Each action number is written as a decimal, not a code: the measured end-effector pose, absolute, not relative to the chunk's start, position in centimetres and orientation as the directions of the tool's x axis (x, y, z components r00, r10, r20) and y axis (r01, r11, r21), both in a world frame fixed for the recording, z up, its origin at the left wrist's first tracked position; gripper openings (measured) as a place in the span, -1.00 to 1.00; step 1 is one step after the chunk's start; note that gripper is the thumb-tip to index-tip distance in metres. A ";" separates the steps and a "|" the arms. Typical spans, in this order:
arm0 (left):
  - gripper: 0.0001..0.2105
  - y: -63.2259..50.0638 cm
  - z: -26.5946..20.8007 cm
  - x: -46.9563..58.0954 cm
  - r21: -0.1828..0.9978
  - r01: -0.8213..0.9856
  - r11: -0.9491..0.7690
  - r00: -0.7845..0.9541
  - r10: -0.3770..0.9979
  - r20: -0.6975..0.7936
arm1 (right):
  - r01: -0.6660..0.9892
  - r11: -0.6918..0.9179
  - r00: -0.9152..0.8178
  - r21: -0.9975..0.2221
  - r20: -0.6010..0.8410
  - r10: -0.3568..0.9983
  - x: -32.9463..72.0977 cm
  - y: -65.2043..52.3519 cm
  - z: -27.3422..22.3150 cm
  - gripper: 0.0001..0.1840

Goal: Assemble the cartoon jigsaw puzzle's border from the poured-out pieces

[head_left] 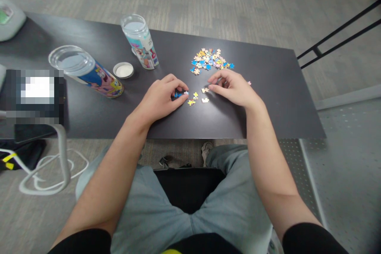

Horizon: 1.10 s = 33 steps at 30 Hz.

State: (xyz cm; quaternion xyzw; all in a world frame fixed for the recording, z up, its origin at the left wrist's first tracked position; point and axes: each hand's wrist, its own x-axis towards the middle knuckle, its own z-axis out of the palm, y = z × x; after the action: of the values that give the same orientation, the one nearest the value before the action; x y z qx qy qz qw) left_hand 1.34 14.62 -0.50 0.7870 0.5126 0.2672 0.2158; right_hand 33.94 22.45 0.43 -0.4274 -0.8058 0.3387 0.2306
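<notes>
My left hand rests on the dark table, thumb and index finger pinched on a small puzzle piece. Blue puzzle pieces lie under its curled fingers, partly hidden. My right hand hovers low opposite, fingers bent, with a small gap between thumb and index finger. At its thumb tip lies a pale puzzle piece; whether the two touch is unclear. A second pale piece lies just nearer me. Yellow puzzle pieces sit between the hands. Beyond them spreads a heap of mixed puzzle pieces.
Two clear-topped cylindrical containers, one with a blue and pink print and one with a light print, stand left. A round white lid lies between them. A pixelated device and white cable are far left.
</notes>
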 end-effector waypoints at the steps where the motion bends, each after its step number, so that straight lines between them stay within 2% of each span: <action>1: -0.79 14.6 -0.5 1.3 0.614 0.693 -0.379 0.330 0.923 0.198 | 0.547 0.428 -0.542 -0.719 0.086 0.836 33.7 22.4 0.4 -0.63; 4: -0.81 14.6 -0.5 1.3 0.616 0.692 -0.376 0.328 0.924 0.197 | 0.565 0.489 -0.584 -0.665 0.096 0.806 33.2 22.3 0.6 -0.74; 7: -0.80 14.6 -0.5 1.3 0.614 0.688 -0.387 0.332 0.920 0.207 | 0.554 0.491 -0.593 -0.672 0.095 0.799 33.0 22.2 0.6 -0.83; 12: -0.77 14.6 -0.6 1.2 0.602 0.695 -0.394 0.338 0.917 0.211 | 0.463 0.442 -0.596 -0.768 0.099 0.797 32.9 22.5 -0.1 -0.84; 16: -0.78 14.6 -0.6 1.2 0.605 0.695 -0.388 0.331 0.920 0.211 | 0.372 0.495 -0.662 -0.785 0.150 0.735 33.0 22.4 -0.1 -0.85; 24: -0.83 14.6 -0.5 1.3 0.609 0.695 -0.383 0.330 0.922 0.204 | 0.325 0.454 -0.698 -0.830 0.113 0.707 33.6 22.0 0.3 -0.84; 29: -0.83 14.5 -0.4 1.3 0.611 0.694 -0.379 0.324 0.924 0.204 | 0.391 0.530 -0.651 -0.752 0.181 0.737 33.6 22.3 -0.4 -0.78; 33: -0.82 14.5 -0.4 1.3 0.608 0.699 -0.376 0.324 0.925 0.199 | 0.414 0.559 -0.680 -0.719 0.165 0.715 33.5 22.2 -0.4 -0.90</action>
State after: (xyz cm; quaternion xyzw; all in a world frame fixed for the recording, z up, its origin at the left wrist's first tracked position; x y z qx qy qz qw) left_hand 1.28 14.51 -0.45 0.7856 0.5168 0.2662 0.2116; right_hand 33.48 22.24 -0.38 -0.3304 -0.8536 0.3336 0.2257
